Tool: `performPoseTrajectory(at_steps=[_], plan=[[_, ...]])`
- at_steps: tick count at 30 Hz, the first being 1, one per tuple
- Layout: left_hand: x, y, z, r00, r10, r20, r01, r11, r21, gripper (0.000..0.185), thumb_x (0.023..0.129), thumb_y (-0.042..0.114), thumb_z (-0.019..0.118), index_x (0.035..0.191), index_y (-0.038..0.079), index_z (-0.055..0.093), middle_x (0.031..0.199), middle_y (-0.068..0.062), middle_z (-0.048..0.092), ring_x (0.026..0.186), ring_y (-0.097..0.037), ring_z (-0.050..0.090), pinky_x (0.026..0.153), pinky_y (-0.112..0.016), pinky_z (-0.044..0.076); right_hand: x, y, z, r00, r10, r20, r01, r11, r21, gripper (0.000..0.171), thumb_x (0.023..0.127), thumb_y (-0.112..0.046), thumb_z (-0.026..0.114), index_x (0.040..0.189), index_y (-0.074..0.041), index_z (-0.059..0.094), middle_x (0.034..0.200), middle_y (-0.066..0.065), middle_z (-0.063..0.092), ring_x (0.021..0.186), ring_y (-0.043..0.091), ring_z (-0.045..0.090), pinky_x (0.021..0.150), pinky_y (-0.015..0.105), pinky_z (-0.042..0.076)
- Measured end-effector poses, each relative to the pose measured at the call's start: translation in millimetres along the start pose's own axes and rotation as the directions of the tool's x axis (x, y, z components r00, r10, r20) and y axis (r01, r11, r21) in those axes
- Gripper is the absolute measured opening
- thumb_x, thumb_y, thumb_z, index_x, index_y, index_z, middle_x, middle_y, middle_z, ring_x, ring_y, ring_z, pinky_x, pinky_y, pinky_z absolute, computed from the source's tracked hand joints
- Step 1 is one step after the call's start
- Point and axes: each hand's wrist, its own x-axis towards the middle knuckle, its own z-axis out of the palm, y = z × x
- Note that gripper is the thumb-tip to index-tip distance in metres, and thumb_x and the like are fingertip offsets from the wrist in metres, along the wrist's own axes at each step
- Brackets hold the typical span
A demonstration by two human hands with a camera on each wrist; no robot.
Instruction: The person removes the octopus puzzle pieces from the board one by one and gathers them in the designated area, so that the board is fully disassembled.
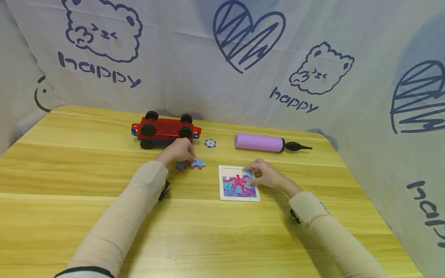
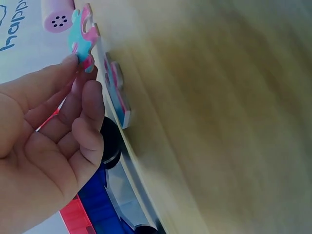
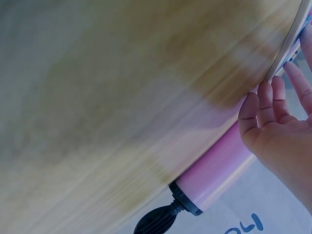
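On the wooden table [image 1: 87, 216], the left hand [image 1: 177, 151] pinches a loose puzzle piece [image 2: 82, 36]; the right hand [image 1: 265, 174] presses curled fingers on the puzzle board [image 1: 239, 197] beneath it

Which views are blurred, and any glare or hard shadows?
Head view: sharp, even light, soft shadows under both arms, mild sheen on the table. Left wrist view: table blurred, left hand and puzzle piece fairly crisp. Right wrist view: table heavily smeared, right hand and pink pump soft.
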Motion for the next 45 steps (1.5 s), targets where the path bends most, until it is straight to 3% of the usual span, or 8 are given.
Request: performPoseTrajectory(at_steps=[3, 10, 14, 24, 32, 39, 45], plan=[[0.5, 0.7, 1.1, 1.0, -0.009, 0.004, 0.009, 1.0, 0.018, 0.007, 0.078, 0.004, 0.066, 0.074, -0.001, 0.067, 0.062, -0.005, 0.059, 0.056, -0.014, 0.051, 0.053, -0.024, 0.043, -1, 0, 0, 1.0, -0.002, 0.001, 0.002, 1.0, 0.004, 0.039, 0.075, -0.012, 0.071, 0.11, 0.002, 0.06, 0.095, 0.009, 0.048, 0.076, 0.02, 0.04, 0.066, 0.028, 0.037], [-0.1, 6.1, 2.4, 0.998, 0.056, 0.015, -0.058, 0.99, 0.126, 0.007, 0.077, 0.003, 0.066, 0.073, -0.002, 0.067, 0.06, -0.005, 0.06, 0.051, -0.014, 0.054, 0.051, -0.024, 0.045, -1, 1, 0, 1.0, -0.009, -0.002, 0.009, 1.0, 0.007, 0.038, 0.075, -0.011, 0.071, 0.109, 0.002, 0.06, 0.094, 0.009, 0.048, 0.076, 0.02, 0.04, 0.066, 0.028, 0.037], [-0.7, 9.5, 2.9, 0.999, 0.048, 0.019, -0.051, 0.987, 0.156, 0.006, 0.077, 0.003, 0.067, 0.073, -0.002, 0.068, 0.061, -0.004, 0.06, 0.051, -0.012, 0.053, 0.051, -0.023, 0.045, -1, 1, 0, 1.0, -0.01, -0.002, 0.01, 1.0, 0.009, 0.039, 0.075, -0.011, 0.072, 0.109, 0.003, 0.06, 0.095, 0.009, 0.048, 0.077, 0.02, 0.04, 0.067, 0.028, 0.037], [1.4, 10.3, 4.3, 0.999, 0.033, -0.002, -0.032, 0.989, 0.148, 0.006, 0.076, 0.002, 0.065, 0.071, -0.001, 0.067, 0.06, -0.003, 0.058, 0.055, -0.013, 0.05, 0.052, -0.023, 0.041, -2, -1, -1, 1.0, 0.014, 0.02, -0.014, 1.0, 0.025, 0.04, 0.077, -0.011, 0.07, 0.112, 0.003, 0.059, 0.097, 0.012, 0.046, 0.078, 0.021, 0.039, 0.066, 0.028, 0.036], [3.2, 14.4, 7.0, 0.998, 0.046, -0.036, -0.04, 0.99, 0.137, 0.005, 0.076, 0.002, 0.063, 0.074, 0.0, 0.066, 0.066, -0.004, 0.058, 0.06, -0.016, 0.051, 0.056, -0.025, 0.044, -4, 0, -7, 0.997, -0.035, 0.076, 0.036, 0.999, -0.015, 0.041, 0.078, -0.007, 0.068, 0.115, 0.005, 0.056, 0.09, 0.012, 0.042, 0.078, 0.021, 0.036, 0.067, 0.028, 0.034], [5.6, 17.9, 10.2, 0.998, 0.054, -0.028, -0.05, 0.99, 0.134, 0.005, 0.078, 0.005, 0.064, 0.077, 0.0, 0.066, 0.071, -0.005, 0.059, 0.063, -0.017, 0.052, 0.058, -0.026, 0.045, -5, 1, -11, 0.996, 0.038, 0.078, -0.038, 0.999, -0.008, 0.049, 0.075, -0.01, 0.071, 0.118, 0.006, 0.053, 0.102, 0.015, 0.046, 0.089, 0.025, 0.043, 0.078, 0.035, 0.038], [6.4, 21.8, 11.7, 0.996, 0.08, -0.024, -0.076, 0.987, 0.14, 0.007, 0.08, 0.006, 0.063, 0.075, 0.001, 0.066, 0.07, -0.004, 0.059, 0.06, -0.015, 0.05, 0.058, -0.027, 0.044, -5, 4, -13, 0.995, 0.044, 0.084, -0.042, 0.999, -0.022, 0.055, 0.073, -0.014, 0.074, 0.119, 0.007, 0.052, 0.095, 0.011, 0.047, 0.082, 0.022, 0.037, 0.071, 0.03, 0.034]])
